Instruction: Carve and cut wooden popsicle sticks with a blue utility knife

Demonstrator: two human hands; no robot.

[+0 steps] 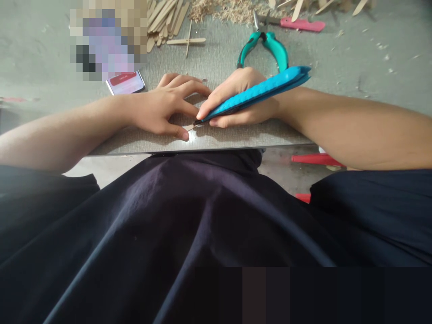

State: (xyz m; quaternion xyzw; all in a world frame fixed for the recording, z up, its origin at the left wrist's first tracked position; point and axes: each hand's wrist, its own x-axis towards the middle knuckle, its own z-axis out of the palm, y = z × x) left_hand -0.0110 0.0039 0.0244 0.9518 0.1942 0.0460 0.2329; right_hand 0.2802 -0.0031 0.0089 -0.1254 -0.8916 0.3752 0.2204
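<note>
My right hand (238,96) is wrapped round a blue utility knife (266,90), its blade tip pressed down on the grey board (236,139) at about the middle. My left hand (165,108) lies on the board just left of the blade, fingers spread and pressing down beside the tip. Whatever lies under the fingertips is too small to make out. The board rests across my lap, over dark clothing.
Teal pliers (270,45) lie behind my right hand. Beyond are a pink-handled tool (302,24), a pile of wooden sticks (167,20), a stick cross (187,41), shavings (222,11) and a phone (125,82). Red objects (315,159) lie on the floor at right.
</note>
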